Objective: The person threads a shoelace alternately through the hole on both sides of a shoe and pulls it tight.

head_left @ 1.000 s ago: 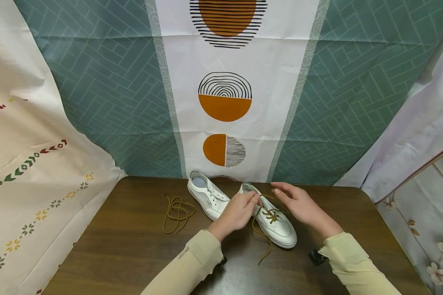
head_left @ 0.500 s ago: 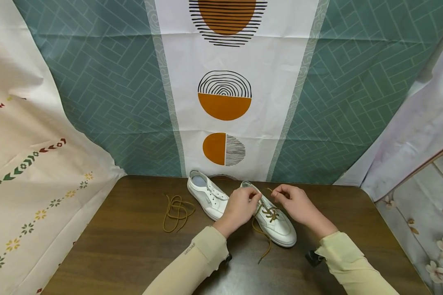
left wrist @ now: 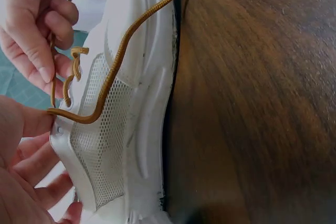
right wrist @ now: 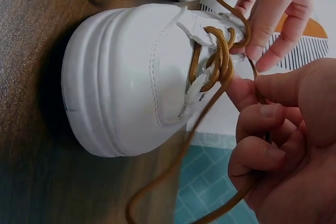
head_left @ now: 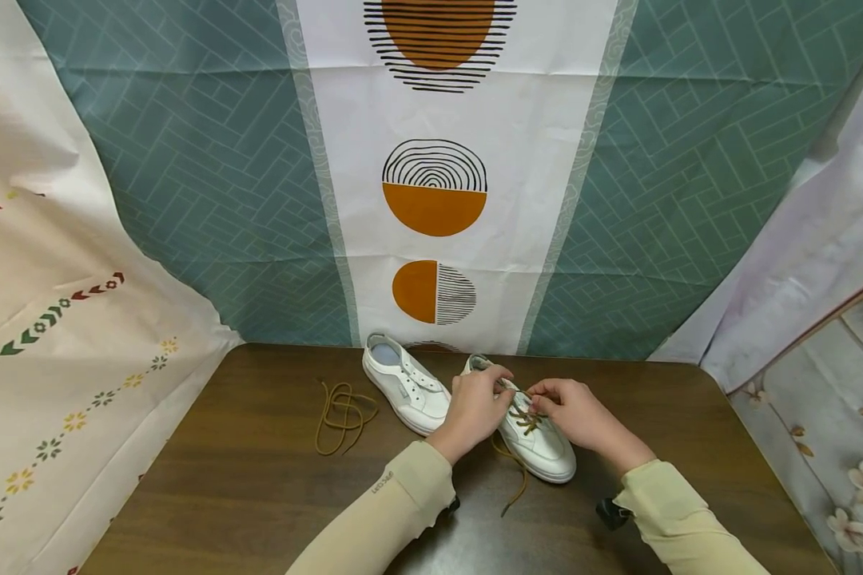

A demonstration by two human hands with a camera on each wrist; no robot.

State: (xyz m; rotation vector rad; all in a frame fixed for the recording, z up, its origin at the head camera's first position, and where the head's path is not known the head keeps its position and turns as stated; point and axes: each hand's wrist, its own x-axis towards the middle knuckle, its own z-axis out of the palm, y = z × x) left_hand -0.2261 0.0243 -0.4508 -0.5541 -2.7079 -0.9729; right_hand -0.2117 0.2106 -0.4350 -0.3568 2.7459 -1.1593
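Note:
A white shoe (head_left: 555,457) with a partly threaded brown shoelace (right wrist: 224,56) stands on the table, toe toward me. My left hand (head_left: 475,406) is at its upper eyelets. The left thumb (left wrist: 38,120) lies against the lace where it leaves the eyelet edge, pinching it there, and the other fingers reach behind the shoe's opening. Close on the other side, my right hand (head_left: 574,411) pinches a stretch of the same lace between thumb and curled fingers (right wrist: 262,156). One lace end hangs over the shoe's side onto the table.
Left of the laced shoe stands a second white shoe (head_left: 406,387) with bare eyelets. A loose brown shoelace (head_left: 345,415) lies coiled farther left on the dark wooden table (head_left: 223,479). A patterned cloth (head_left: 435,104) hangs behind the table's back edge.
The right hand, earlier apart with spread fingers, has taken the lace and moved in beside the left hand. The left hand has shifted slightly right over the shoe.

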